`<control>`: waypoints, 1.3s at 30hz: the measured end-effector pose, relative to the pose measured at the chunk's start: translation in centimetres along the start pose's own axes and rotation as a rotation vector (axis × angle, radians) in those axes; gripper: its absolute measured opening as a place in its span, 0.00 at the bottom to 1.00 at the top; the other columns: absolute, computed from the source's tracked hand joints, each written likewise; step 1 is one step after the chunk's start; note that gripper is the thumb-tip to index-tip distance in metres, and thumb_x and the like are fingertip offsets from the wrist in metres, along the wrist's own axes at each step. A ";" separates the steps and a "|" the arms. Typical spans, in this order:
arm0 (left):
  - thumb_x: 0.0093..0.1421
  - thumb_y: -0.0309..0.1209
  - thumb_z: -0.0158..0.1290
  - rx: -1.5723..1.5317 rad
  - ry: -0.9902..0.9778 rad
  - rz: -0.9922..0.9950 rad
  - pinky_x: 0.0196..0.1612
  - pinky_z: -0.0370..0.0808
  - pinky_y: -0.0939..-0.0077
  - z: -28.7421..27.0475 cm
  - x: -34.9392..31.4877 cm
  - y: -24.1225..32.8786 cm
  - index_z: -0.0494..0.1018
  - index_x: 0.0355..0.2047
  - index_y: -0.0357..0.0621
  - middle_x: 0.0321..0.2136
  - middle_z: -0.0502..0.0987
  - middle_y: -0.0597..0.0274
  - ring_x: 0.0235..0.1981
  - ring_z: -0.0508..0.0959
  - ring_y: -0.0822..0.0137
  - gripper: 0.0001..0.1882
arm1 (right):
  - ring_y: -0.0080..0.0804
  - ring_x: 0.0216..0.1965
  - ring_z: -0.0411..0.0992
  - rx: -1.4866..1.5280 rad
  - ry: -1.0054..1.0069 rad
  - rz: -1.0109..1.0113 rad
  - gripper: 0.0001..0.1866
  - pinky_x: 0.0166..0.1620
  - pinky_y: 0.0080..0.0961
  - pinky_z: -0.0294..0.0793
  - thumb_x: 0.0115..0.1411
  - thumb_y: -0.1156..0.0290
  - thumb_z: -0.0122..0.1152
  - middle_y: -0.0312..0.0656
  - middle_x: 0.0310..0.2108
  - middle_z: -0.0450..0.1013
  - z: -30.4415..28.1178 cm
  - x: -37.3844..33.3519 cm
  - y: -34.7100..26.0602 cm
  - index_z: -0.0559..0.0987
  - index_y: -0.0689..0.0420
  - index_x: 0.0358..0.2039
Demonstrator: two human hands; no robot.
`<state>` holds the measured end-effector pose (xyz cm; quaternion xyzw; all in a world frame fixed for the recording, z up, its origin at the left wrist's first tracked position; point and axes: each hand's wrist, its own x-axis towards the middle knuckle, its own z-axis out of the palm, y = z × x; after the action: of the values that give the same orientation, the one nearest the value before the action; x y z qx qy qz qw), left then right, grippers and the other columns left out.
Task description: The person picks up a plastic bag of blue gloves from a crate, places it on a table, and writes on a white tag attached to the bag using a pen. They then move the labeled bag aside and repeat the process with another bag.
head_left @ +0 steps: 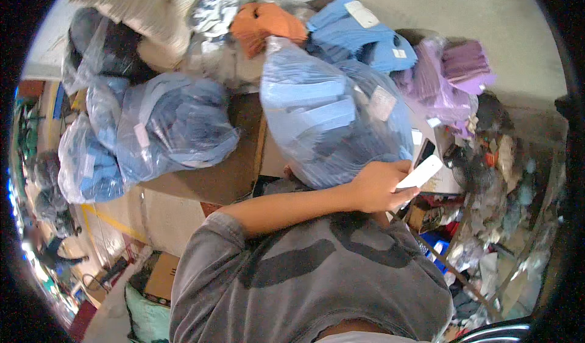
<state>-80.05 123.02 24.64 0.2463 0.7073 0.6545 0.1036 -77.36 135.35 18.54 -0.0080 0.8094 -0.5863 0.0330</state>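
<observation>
"Holding something, is that left hand (381,184)?"

"Yes, a flat white rectangular slab with rounded corners (420,173). The digits are closed around its lower-left end, so the hand is nearly shut, and the rest of the slab sticks out beyond them, up and to the right."

"And the arm?"

"It crosses in front of the chest from a grey short-sleeved shirt (292,276), the wrist well over to the person's right."

"What about the right hand?"

"Too little of it can be made out; whether it is open or holds anything cannot be told."

"Which thing lies nearest the slab?"

"A small dark rectangular object (426,152), just beyond its upper edge. Just beyond and to the left of the hand sits a large clear plastic bag of folded blue fabric pieces (317,93), with a pale label on it. Whether the knuckles touch the plastic is unclear."

"Anything further off?"

"Another clear plastic bag of darker blue fabric (183,123), to the left, resting on brown cardboard (244,139). Along the back are an orange fabric stack (268,26), a bright blue fabric stack (359,35) and, further right, a purple fabric stack (466,65)."
</observation>
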 end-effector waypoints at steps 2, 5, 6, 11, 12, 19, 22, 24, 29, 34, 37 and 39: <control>0.67 0.45 0.51 -0.018 0.008 0.013 0.41 0.77 0.58 0.1 -0.1 -0.1 0.79 0.43 0.43 0.44 0.78 0.55 0.38 0.81 0.48 0.18 | 0.40 0.52 0.62 0.001 0.010 0.000 0.27 0.56 0.31 0.62 0.56 0.61 0.72 0.54 0.52 0.62 -0.3 -0.2 0.2 0.64 0.59 0.44; 0.67 0.45 0.51 0.011 0.007 -0.029 0.41 0.77 0.59 -0.3 -0.2 0.1 0.79 0.43 0.43 0.44 0.78 0.55 0.38 0.81 0.48 0.18 | 0.38 0.50 0.63 0.015 0.031 0.017 0.25 0.54 0.31 0.62 0.57 0.61 0.70 0.52 0.50 0.63 -0.5 -0.4 0.4 0.64 0.59 0.43; 0.67 0.44 0.51 0.053 -0.022 -0.089 0.41 0.78 0.59 -0.4 -0.1 0.3 0.79 0.41 0.42 0.43 0.78 0.54 0.38 0.81 0.47 0.18 | 0.38 0.50 0.63 0.017 0.031 0.022 0.25 0.54 0.31 0.63 0.57 0.61 0.70 0.52 0.50 0.63 -0.4 -0.3 0.5 0.64 0.59 0.42; 0.67 0.44 0.51 0.108 0.029 -0.147 0.37 0.77 0.58 -0.9 -0.1 0.9 0.79 0.39 0.42 0.38 0.78 0.53 0.34 0.80 0.48 0.17 | 0.36 0.47 0.63 0.019 0.020 0.042 0.23 0.51 0.30 0.63 0.59 0.60 0.68 0.49 0.46 0.63 -0.7 -0.2 0.8 0.65 0.59 0.41; 0.67 0.44 0.51 0.109 0.031 -0.128 0.36 0.77 0.58 -1.0 -0.3 0.9 0.79 0.38 0.42 0.37 0.78 0.53 0.33 0.80 0.49 0.17 | 0.36 0.46 0.63 0.016 0.021 0.043 0.22 0.51 0.29 0.64 0.59 0.60 0.68 0.49 0.46 0.64 -0.8 -0.1 0.8 0.65 0.59 0.40; 0.66 0.43 0.52 0.053 0.157 0.018 0.32 0.74 0.54 -1.4 -1.0 0.4 0.77 0.38 0.40 0.31 0.75 0.52 0.29 0.78 0.46 0.17 | 0.33 0.42 0.63 0.007 0.019 0.043 0.20 0.47 0.28 0.65 0.61 0.59 0.65 0.46 0.41 0.64 -0.7 0.4 0.9 0.66 0.59 0.38; 0.65 0.43 0.53 0.022 0.194 -0.009 0.33 0.75 0.55 -1.8 -1.1 0.9 0.77 0.40 0.40 0.34 0.77 0.51 0.32 0.79 0.46 0.17 | 0.32 0.40 0.64 0.010 0.019 0.039 0.19 0.46 0.28 0.65 0.62 0.59 0.64 0.44 0.39 0.65 -0.4 0.8 0.8 0.66 0.58 0.37; 0.65 0.43 0.53 -0.016 0.202 -0.059 0.35 0.76 0.55 -2.4 -1.4 1.4 0.76 0.42 0.40 0.37 0.78 0.50 0.34 0.80 0.45 0.18 | 0.31 0.39 0.64 0.008 0.014 0.031 0.18 0.45 0.27 0.66 0.62 0.59 0.63 0.43 0.37 0.65 -0.1 0.9 0.8 0.66 0.58 0.36; 0.66 0.42 0.54 -0.154 0.278 -0.107 0.39 0.76 0.59 -4.1 -2.8 2.1 0.76 0.46 0.39 0.40 0.80 0.51 0.37 0.81 0.48 0.18 | 0.30 0.36 0.64 0.004 -0.016 0.008 0.17 0.42 0.27 0.67 0.64 0.58 0.61 0.41 0.34 0.66 1.0 2.1 1.5 0.67 0.58 0.34; 0.67 0.37 0.54 -0.254 0.596 -0.156 0.41 0.75 0.67 -10.2 -4.1 2.5 0.77 0.47 0.39 0.37 0.80 0.66 0.36 0.79 0.67 0.15 | 0.28 0.33 0.65 0.041 -0.046 -0.035 0.17 0.40 0.26 0.68 0.65 0.58 0.59 0.39 0.30 0.67 2.7 8.8 1.5 0.68 0.58 0.32; 0.68 0.36 0.53 -0.291 0.856 -0.032 0.33 0.71 0.76 -17.5 -6.8 4.2 0.75 0.42 0.44 0.32 0.76 0.66 0.29 0.74 0.73 0.10 | 0.27 0.31 0.65 0.027 -0.066 -0.153 0.17 0.38 0.25 0.68 0.66 0.57 0.58 0.37 0.28 0.67 3.3 13.5 -1.3 0.68 0.58 0.31; 0.67 0.37 0.52 -1.096 0.990 -0.110 0.15 0.62 0.83 -21.8 -9.0 6.5 0.73 0.31 0.49 0.18 0.69 0.74 0.13 0.64 0.80 0.09 | 0.26 0.29 0.64 -0.073 -0.072 -0.470 0.19 0.36 0.25 0.68 0.65 0.55 0.58 0.36 0.26 0.66 3.2 14.3 -4.8 0.68 0.58 0.31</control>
<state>-81.20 99.75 32.03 -0.2006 0.2543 0.9421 -0.0864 -91.56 130.05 21.45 -0.2180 0.8043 -0.5475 -0.0760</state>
